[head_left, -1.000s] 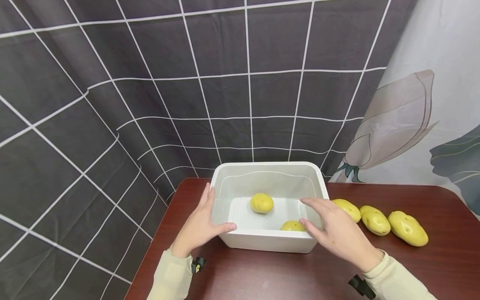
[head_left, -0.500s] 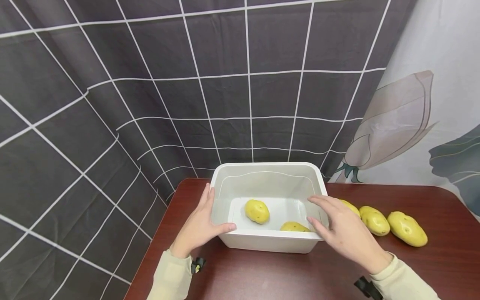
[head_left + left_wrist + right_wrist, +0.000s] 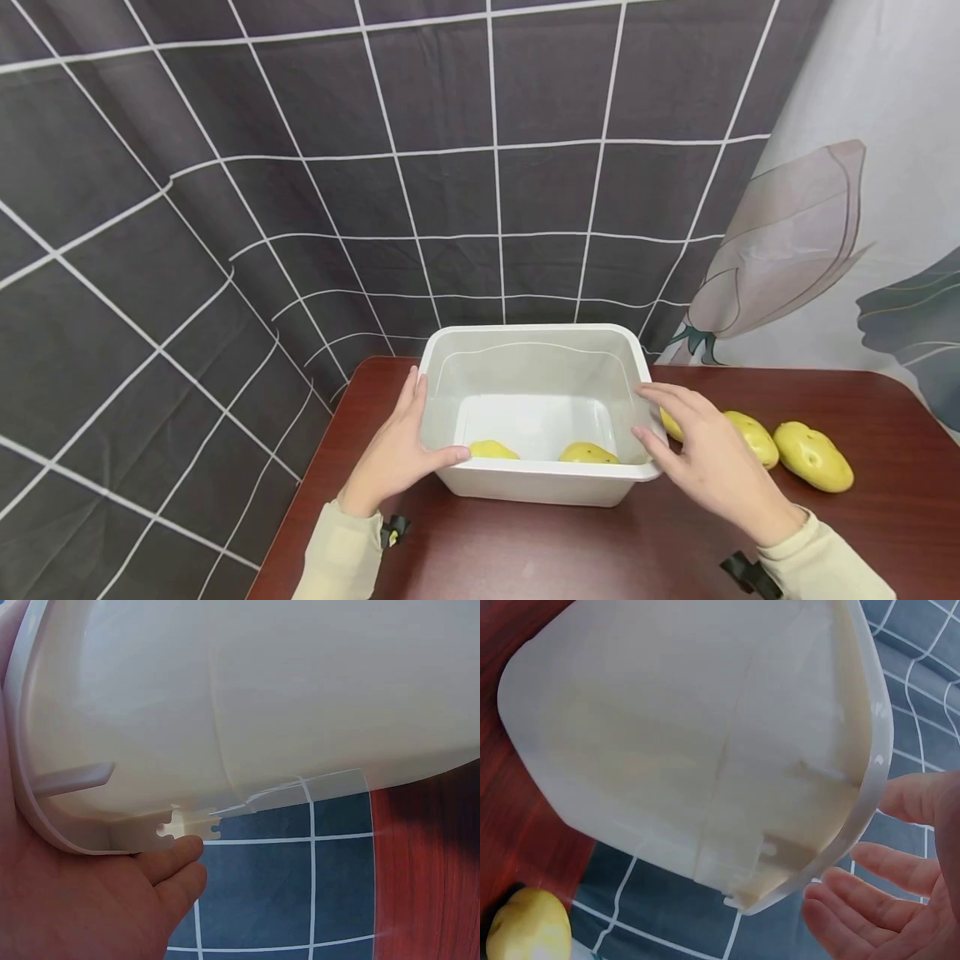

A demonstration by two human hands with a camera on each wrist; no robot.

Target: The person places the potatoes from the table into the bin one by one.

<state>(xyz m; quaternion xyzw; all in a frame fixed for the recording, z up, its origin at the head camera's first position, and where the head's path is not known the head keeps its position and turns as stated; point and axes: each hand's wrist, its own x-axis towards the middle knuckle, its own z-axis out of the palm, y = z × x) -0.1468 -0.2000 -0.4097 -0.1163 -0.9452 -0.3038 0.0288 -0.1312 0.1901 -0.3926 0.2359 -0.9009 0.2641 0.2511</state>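
A white plastic storage bin (image 3: 536,485) stands on the table with two yellow potatoes in it. Both the left potato (image 3: 491,450) and the right potato (image 3: 588,453) are partly hidden behind the front wall. My left hand (image 3: 397,454) holds the bin's left front corner, thumb over the front rim and fingers along the left side. In the left wrist view its fingertips (image 3: 180,859) lie just under the rim. My right hand (image 3: 708,454) is at the bin's right rim, fingers spread and holding nothing. Its fingers (image 3: 866,900) show beside the rim in the right wrist view.
On the dark red wooden table (image 3: 517,550), several potatoes lie right of the bin, one of them a long potato (image 3: 813,457). My right hand partly covers the nearer ones. A dark gridded curtain (image 3: 555,192) hangs close behind the bin, and a pale floral cloth (image 3: 810,225) hangs at right.
The left potato inside the bin has rolled toward the front wall. My right hand has drawn back rightward from inside the bin to its right rim. My left hand has stayed in place.
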